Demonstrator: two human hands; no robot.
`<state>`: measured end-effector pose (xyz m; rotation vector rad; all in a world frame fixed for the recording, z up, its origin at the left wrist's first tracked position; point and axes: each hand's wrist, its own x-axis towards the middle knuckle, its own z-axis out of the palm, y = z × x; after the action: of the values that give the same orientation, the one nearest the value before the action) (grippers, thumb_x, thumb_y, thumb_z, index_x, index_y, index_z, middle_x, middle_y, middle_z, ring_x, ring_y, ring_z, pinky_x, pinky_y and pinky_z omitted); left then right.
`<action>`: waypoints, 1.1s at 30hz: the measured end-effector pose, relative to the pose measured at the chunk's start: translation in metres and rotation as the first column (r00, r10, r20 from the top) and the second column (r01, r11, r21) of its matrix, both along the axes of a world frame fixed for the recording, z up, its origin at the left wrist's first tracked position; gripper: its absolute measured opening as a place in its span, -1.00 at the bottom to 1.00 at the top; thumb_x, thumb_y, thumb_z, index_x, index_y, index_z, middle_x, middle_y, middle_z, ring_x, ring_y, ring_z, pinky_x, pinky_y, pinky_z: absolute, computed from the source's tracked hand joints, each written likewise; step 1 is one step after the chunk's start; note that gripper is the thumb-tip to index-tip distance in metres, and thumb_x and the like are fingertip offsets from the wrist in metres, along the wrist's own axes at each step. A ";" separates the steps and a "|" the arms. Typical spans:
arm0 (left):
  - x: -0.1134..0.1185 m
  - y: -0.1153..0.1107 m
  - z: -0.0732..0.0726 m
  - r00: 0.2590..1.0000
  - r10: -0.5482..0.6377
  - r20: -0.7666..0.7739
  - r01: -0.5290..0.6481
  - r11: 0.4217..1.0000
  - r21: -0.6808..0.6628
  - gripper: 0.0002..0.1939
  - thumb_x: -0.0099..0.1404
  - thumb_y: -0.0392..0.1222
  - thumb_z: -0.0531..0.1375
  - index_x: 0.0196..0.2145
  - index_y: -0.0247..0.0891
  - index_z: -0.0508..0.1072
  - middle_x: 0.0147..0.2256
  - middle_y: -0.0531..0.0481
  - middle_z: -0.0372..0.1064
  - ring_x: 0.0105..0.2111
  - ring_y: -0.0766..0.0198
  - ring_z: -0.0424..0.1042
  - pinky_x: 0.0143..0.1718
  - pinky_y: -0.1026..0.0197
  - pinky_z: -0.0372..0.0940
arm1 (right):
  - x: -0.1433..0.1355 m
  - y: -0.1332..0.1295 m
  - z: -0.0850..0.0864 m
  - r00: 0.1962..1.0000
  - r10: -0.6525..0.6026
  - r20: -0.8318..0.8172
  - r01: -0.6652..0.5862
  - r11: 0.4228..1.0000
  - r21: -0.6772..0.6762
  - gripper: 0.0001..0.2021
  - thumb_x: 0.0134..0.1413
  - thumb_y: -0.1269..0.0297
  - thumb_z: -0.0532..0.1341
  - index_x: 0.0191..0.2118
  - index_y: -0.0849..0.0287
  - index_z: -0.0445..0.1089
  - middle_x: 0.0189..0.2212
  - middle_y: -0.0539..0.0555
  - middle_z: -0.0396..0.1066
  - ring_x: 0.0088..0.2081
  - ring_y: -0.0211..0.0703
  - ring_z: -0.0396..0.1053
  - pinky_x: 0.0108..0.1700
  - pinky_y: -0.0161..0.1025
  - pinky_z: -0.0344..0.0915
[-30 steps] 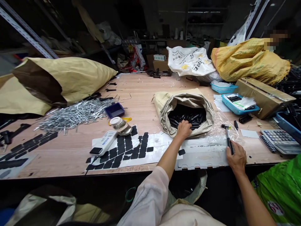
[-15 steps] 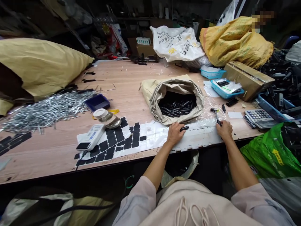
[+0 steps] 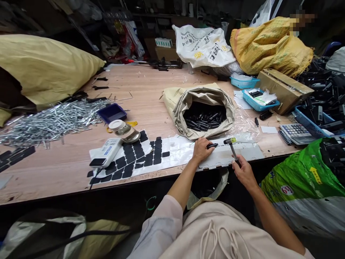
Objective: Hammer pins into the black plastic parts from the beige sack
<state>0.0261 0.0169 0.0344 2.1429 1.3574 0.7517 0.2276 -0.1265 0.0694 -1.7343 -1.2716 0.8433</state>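
Note:
My left hand (image 3: 201, 149) is closed on a small black plastic part (image 3: 212, 145), holding it low over a pale flat board (image 3: 222, 158) at the table's front edge. In my right hand (image 3: 244, 172) is a small hammer (image 3: 234, 151), gripped by its dark handle. The hammer's head, with a yellow-green face at one end, is raised just right of the black part and apart from it. Directly behind my left hand lies an open beige sack (image 3: 176, 117) with many black parts (image 3: 206, 120) inside.
To the left are a heap of metal rods (image 3: 59, 120), a dark blue tray (image 3: 112, 113), a jar (image 3: 124, 131), a white device (image 3: 106, 153) and sheets of black pads (image 3: 129, 154). On the right stand blue baskets (image 3: 260, 102), a cardboard box (image 3: 285, 90), a calculator (image 3: 296, 133) and a green bag (image 3: 293, 180).
My right hand has brought the hammer leftward, close to the black part. My left hand keeps its hold on the part in nearly the same place.

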 end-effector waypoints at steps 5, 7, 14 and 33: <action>-0.003 0.000 0.001 1.000 -0.016 -0.009 0.016 0.999 -0.032 -0.84 0.25 -0.19 0.39 -0.18 -0.14 0.64 -0.20 -0.02 0.54 -0.08 0.09 0.36 0.00 0.04 0.23 | -0.011 0.004 -0.003 0.982 0.068 0.174 -0.066 0.998 -0.017 -0.58 0.29 -0.02 0.09 0.02 0.13 0.49 -0.51 -0.01 0.46 -0.49 -0.09 0.39 -0.35 -0.20 0.32; -0.004 0.000 0.000 1.000 -0.022 -0.008 0.021 0.999 -0.038 -0.82 0.25 -0.19 0.39 -0.16 -0.14 0.62 -0.19 -0.01 0.55 -0.10 0.10 0.35 -0.01 0.06 0.23 | -0.013 0.004 -0.005 0.977 0.086 0.196 -0.084 0.996 -0.018 -0.56 0.30 -0.02 0.06 0.04 0.14 0.48 -0.50 0.00 0.47 -0.48 -0.07 0.40 -0.33 -0.19 0.33; -0.008 -0.002 -0.006 0.999 -0.042 0.017 0.042 0.999 0.002 -0.87 0.24 -0.22 0.40 -0.22 -0.16 0.62 -0.22 -0.01 0.53 -0.11 0.13 0.36 -0.01 0.07 0.23 | -0.020 0.004 -0.014 0.938 0.079 0.339 -0.083 0.997 -0.002 -0.54 0.33 0.03 0.03 0.12 0.17 0.46 -0.38 0.11 0.58 -0.39 0.02 0.51 -0.29 -0.17 0.37; -0.008 0.000 0.000 0.999 -0.025 0.044 0.028 0.997 -0.077 -0.86 0.19 -0.22 0.40 -0.24 -0.17 0.64 -0.24 0.00 0.52 -0.13 0.14 0.35 -0.04 0.11 0.21 | -0.035 0.008 -0.016 0.851 0.171 0.497 -0.185 0.983 -0.022 -0.58 0.35 0.13 0.00 0.12 0.15 0.47 -0.16 0.21 0.63 -0.17 0.10 0.59 -0.15 -0.16 0.39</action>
<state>0.0177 0.0173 0.0344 2.0688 1.3126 0.7183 0.1930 -0.1189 0.0529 -1.9035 -1.7981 0.4810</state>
